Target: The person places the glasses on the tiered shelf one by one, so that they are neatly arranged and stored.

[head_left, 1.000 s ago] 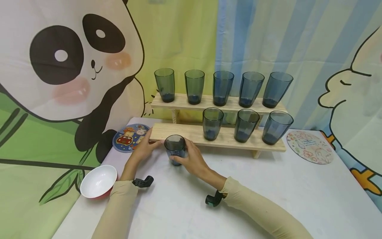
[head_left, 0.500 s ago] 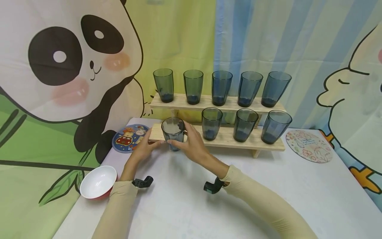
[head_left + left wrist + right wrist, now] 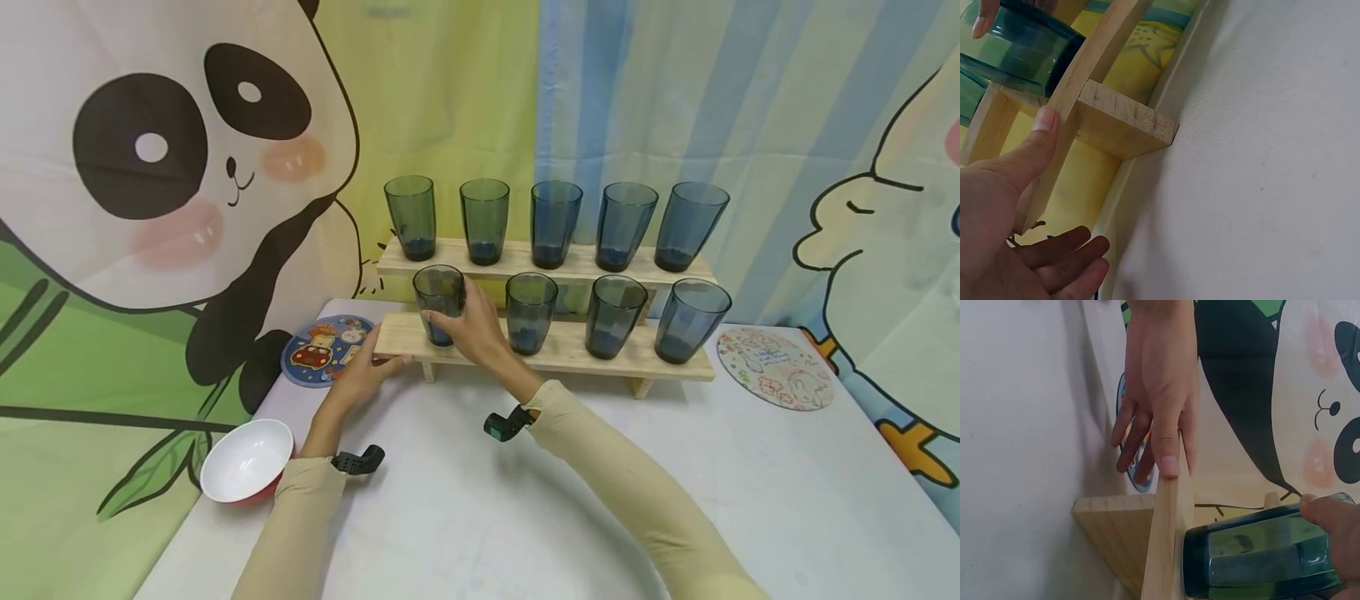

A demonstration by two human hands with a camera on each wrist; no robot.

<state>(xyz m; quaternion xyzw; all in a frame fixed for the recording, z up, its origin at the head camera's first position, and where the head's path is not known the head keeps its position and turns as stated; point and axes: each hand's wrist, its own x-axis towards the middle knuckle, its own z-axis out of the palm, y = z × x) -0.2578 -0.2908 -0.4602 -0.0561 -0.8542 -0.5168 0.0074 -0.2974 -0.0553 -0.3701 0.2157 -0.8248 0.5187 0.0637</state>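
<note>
A smoky blue drinking glass [image 3: 438, 296] stands upright at the left part of the lower tier of a wooden two-tier shelf [image 3: 480, 354]. My right hand [image 3: 474, 325] grips it, thumb in front and fingers around its right side. In the right wrist view the glass base [image 3: 1196, 562] meets the board. My left hand [image 3: 363, 375] holds the lower tier's left end, its thumb [image 3: 1044, 125] on the front edge. Further right on that tier stand three matching glasses, the nearest one [image 3: 531, 312] a short gap away.
Several more glasses [image 3: 557, 225] line the upper tier. A round blue cartoon mat [image 3: 311, 354] lies left of the shelf, a pale round mat [image 3: 776, 367] to its right. A white bowl with a red outside [image 3: 247, 461] sits at the table's left edge. Printed curtains hang behind.
My right hand has lifted the glass from in front of the shelf up and back onto the lower tier. The left hand has kept its place at the shelf's end.
</note>
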